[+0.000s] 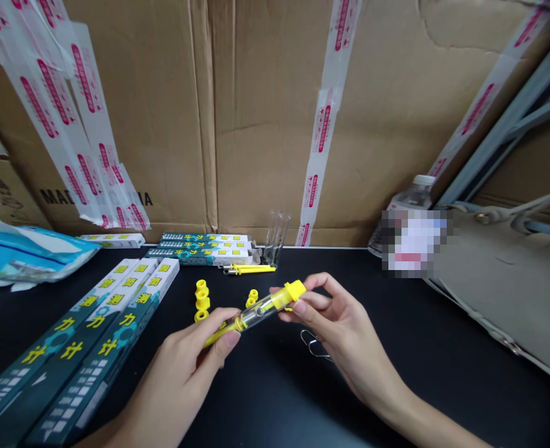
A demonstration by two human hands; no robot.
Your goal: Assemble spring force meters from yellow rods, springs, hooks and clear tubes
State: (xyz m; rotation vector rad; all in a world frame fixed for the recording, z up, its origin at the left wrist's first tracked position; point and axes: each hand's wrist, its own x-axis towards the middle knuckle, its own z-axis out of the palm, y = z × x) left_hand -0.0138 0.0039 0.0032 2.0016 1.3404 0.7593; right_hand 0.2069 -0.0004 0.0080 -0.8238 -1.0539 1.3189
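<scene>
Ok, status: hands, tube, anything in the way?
Left hand gripping yellow rod. Right hand on yellow cap of clear tube. Metal hooks nearby, nothing visibly blocking.

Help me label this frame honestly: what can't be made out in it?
All in the head view:
Yellow rod: near end hidden by the left hand.
Clear tube: any fine markings too small to read.
Bent metal wire: partly behind the right hand.
Bottle: lower front covered by pixelation.
Blue packet: cut off by the left edge.
</scene>
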